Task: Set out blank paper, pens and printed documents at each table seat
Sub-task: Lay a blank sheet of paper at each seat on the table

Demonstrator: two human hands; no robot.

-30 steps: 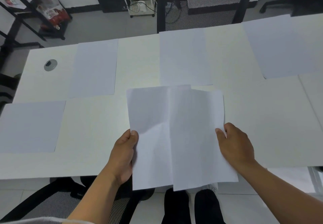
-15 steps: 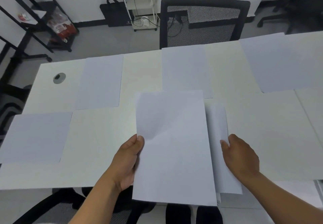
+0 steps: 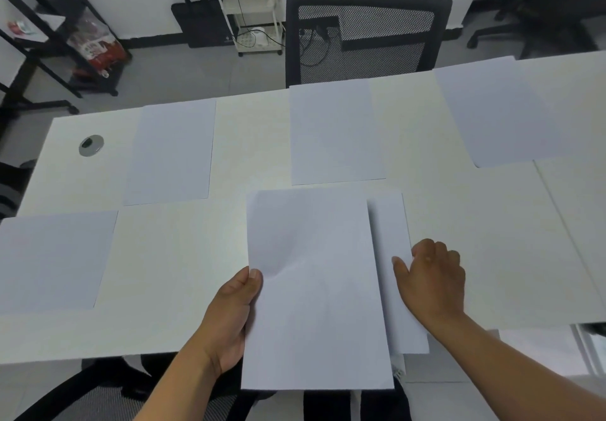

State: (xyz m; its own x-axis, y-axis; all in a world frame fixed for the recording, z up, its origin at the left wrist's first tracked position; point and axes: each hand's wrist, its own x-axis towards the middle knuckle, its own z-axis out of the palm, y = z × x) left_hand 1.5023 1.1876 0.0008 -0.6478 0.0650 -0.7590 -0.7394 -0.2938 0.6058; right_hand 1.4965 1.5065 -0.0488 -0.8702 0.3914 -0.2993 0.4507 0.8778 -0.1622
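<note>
At near table [image 3: 183, 328] edge: left hand [image 3: 229, 319] pinching paper stack [image 3: 314, 292]; right hand [image 3: 433, 282], fingers relaxed, pressing single blank sheet [image 3: 390, 230] flat beside it. Step: laying sheet at this seat. Next: release, square it up.

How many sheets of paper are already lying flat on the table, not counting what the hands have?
4: the near-left sheet, the far-left sheet, the middle sheet before the black chair, and the far-right sheet. More may lie beyond the right edge.
</note>
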